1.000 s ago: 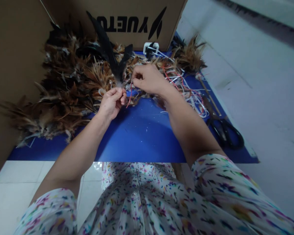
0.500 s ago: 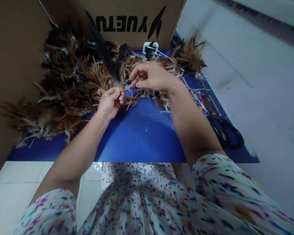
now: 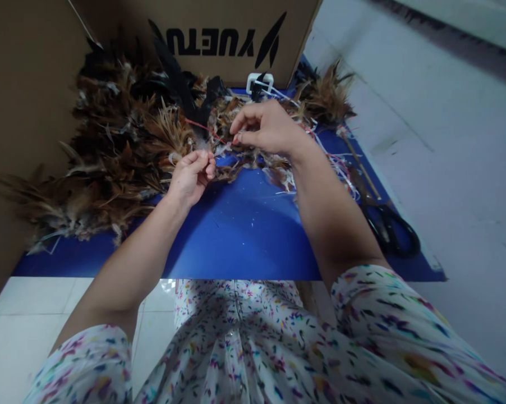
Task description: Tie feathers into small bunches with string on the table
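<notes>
My left hand point(image 3: 194, 171) is closed in a pinch on the base of a bunch of long black feathers point(image 3: 175, 78) that point up and away from me. To its right, my right hand point(image 3: 263, 130) pinches a thin red string point(image 3: 206, 129), which runs leftward across the front of the black feathers. The fingertips of the two hands are a short way apart. Where the string meets the feather base is too small to make out. Brown and black feathers point(image 3: 114, 146) lie heaped beside and behind my left hand.
Black-handled scissors point(image 3: 394, 230) lie at the right of the blue table point(image 3: 244, 230), near a thin stick point(image 3: 364, 163). Red and white strings point(image 3: 339, 163) are tangled behind my right forearm. A cardboard box point(image 3: 236, 62) stands at the back. A white rectangular frame point(image 3: 260, 83) sits before it.
The loose red string end has swung from hanging below my right fingers to lying up and left across the feathers. My right hand has shifted slightly right; my left hand stays put.
</notes>
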{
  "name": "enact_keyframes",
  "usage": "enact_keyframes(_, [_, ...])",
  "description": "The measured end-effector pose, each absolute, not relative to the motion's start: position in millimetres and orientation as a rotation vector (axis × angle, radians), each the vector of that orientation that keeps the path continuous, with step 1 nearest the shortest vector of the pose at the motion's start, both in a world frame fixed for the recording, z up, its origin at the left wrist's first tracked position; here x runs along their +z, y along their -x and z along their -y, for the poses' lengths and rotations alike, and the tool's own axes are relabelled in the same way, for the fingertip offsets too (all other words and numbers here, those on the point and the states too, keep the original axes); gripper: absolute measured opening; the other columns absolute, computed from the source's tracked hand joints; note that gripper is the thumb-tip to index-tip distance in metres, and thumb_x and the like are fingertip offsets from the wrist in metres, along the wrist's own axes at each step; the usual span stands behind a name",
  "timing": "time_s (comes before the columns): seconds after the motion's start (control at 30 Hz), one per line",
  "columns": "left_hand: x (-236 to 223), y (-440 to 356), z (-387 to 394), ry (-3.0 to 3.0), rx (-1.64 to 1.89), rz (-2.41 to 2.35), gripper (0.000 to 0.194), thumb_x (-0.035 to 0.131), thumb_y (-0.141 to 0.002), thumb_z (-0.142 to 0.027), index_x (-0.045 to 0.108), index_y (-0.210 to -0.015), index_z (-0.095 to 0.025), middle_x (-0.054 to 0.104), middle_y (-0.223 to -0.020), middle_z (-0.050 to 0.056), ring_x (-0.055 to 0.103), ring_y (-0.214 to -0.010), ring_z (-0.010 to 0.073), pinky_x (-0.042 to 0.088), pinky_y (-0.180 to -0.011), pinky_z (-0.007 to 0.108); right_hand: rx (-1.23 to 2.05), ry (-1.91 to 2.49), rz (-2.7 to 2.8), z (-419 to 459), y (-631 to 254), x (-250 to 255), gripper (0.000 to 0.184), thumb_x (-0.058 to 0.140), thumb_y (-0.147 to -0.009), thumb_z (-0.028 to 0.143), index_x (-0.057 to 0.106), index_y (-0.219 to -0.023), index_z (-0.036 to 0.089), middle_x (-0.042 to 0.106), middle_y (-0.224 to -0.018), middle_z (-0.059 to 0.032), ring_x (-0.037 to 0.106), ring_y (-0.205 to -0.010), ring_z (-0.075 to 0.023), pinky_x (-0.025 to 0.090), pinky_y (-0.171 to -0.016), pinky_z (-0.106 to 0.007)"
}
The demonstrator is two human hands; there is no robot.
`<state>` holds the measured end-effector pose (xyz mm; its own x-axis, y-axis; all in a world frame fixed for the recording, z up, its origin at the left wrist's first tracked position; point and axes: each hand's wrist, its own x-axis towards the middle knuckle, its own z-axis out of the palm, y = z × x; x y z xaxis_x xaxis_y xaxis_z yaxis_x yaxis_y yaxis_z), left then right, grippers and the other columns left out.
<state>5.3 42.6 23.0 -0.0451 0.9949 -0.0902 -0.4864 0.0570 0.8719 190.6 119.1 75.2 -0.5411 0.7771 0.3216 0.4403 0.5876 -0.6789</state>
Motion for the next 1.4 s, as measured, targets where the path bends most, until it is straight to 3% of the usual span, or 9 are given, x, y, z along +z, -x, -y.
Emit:
enact_keyframes(0.43, [24,-6,-41,-0.769,1.409,-0.902,0.03,0.052,-0.095,-0.005,0.06,-0.068,-0.013,0.055,-0.059,-0.002,0.044,-0.044,0.0025,0.037,-0.044,0.014,0.542,0.986,2.181,-122,-187,74,0.008,0.069,-0.078,0.017,0.065,-0.081,0.023,0.073,-0.087,-0.0041,0.067,-0.083,-0.02,0.056,-0.08,-0.034])
enact_keyframes(0.67, [26,-6,-41,-0.732,1.421,-0.892,0.032,0.048,-0.096,-0.003,0.06,-0.068,-0.013,0.055,-0.059,-0.002,0.044,-0.044,0.0027,0.036,-0.045,0.014,0.66,0.867,2.254,-126,-188,67,0.017,0.062,-0.073,0.008,0.067,-0.086,0.019,0.07,-0.079,-0.0015,0.064,-0.076,-0.0161,0.052,-0.071,-0.03])
enact_keyframes(1.0, [26,-6,-41,-0.738,1.421,-0.888,0.033,0.048,-0.096,-0.004,0.06,-0.067,-0.013,0.054,-0.058,-0.002,0.044,-0.043,0.0032,0.037,-0.045,0.015,0.651,0.815,2.414,-118,-184,68,0.019,0.067,-0.077,0.023,0.075,-0.093,0.017,0.068,-0.077,-0.0003,0.059,-0.072,-0.0128,0.046,-0.069,-0.027])
enact_keyframes(1.4, [22,-5,-43,-0.747,1.418,-0.889,0.028,0.055,-0.094,-0.006,0.059,-0.067,-0.013,0.056,-0.06,-0.002,0.044,-0.044,0.003,0.036,-0.045,0.015,0.614,0.888,2.415,-120,-179,66,0.012,0.061,-0.081,0.023,0.072,-0.078,0.018,0.071,-0.08,-0.0026,0.062,-0.078,-0.0164,0.049,-0.076,-0.032])
